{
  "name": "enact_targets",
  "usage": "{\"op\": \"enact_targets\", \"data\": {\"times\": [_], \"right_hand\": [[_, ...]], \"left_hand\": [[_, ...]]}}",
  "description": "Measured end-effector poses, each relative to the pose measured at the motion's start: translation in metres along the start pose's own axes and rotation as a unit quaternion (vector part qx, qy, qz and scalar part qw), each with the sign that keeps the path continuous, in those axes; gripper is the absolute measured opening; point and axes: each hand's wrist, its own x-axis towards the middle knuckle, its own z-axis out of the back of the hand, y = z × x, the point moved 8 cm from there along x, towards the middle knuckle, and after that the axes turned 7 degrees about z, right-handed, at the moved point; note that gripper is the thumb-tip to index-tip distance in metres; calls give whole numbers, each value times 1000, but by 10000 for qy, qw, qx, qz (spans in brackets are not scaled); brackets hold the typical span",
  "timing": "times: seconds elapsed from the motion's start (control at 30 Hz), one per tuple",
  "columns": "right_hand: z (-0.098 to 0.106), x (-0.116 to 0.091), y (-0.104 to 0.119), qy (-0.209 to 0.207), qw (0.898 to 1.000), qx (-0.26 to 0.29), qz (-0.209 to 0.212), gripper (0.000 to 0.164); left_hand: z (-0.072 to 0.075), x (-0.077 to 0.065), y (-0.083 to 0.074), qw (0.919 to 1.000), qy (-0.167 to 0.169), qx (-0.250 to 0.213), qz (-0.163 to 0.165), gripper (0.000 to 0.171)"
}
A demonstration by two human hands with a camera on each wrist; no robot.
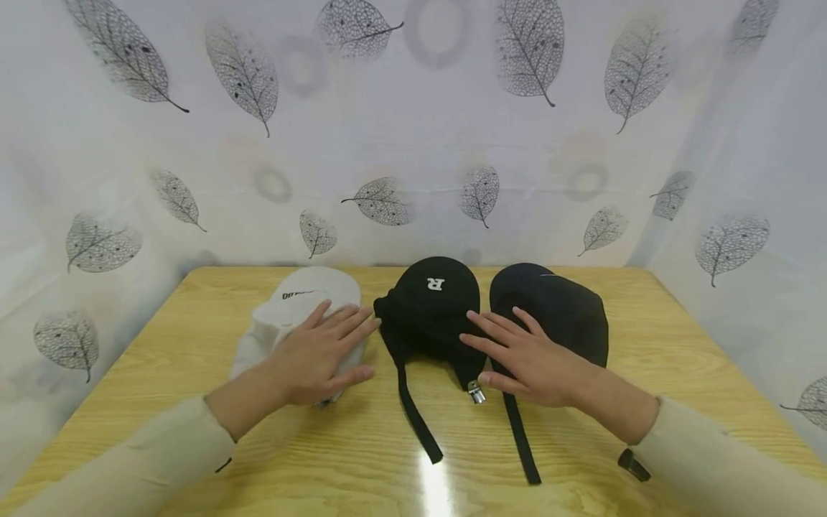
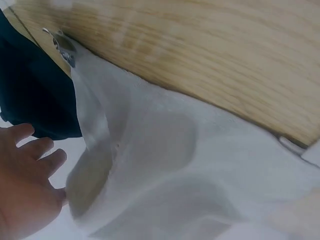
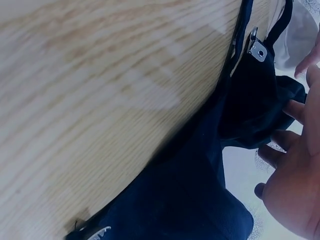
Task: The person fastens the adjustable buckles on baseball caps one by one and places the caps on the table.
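Three baseball caps lie side by side on a wooden table. The white cap (image 1: 323, 281) is on the left, dark lettering on its front. In the middle sits a black cap (image 1: 426, 309) with a white R, its strap trailing toward me. A dark navy cap (image 1: 555, 309) is on the right. My left hand (image 1: 323, 352) is spread over the white cap, fingers straight and pointing toward the black one. My right hand (image 1: 536, 355) reaches over the navy cap, its fingers extended and overlapping the black cap's right side in the head view. Neither hand grips anything.
The wooden table (image 1: 362, 467) has its far edge just behind the caps. A white curtain (image 1: 400, 129) with a grey leaf print hangs behind it and along both sides. A metal buckle (image 1: 476, 392) and a loose strap (image 1: 522, 438) lie at the caps' near side.
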Motion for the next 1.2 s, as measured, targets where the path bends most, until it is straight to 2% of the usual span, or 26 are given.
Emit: {"op": "enact_targets", "data": {"times": [0.27,0.6,0.73,0.97,1.2], "right_hand": [[-4,1,4,54,9998,115,154,59],[-5,2,7,14,9993,252,267,56],[-2,4,10,-154,9990,172,387,54],[4,6,17,-505,9965,-30,665,52],[7,7,23,-919,9911,-109,962,39]], "left_hand": [[-7,2,-11,9997,68,100,-206,71],[-24,4,-34,9953,758,-58,-597,69],[-26,5,-43,9918,987,-221,-787,66],[-28,5,-54,9865,1185,-452,-1034,62],[-26,6,-62,9847,1106,-392,-1287,63]]}}
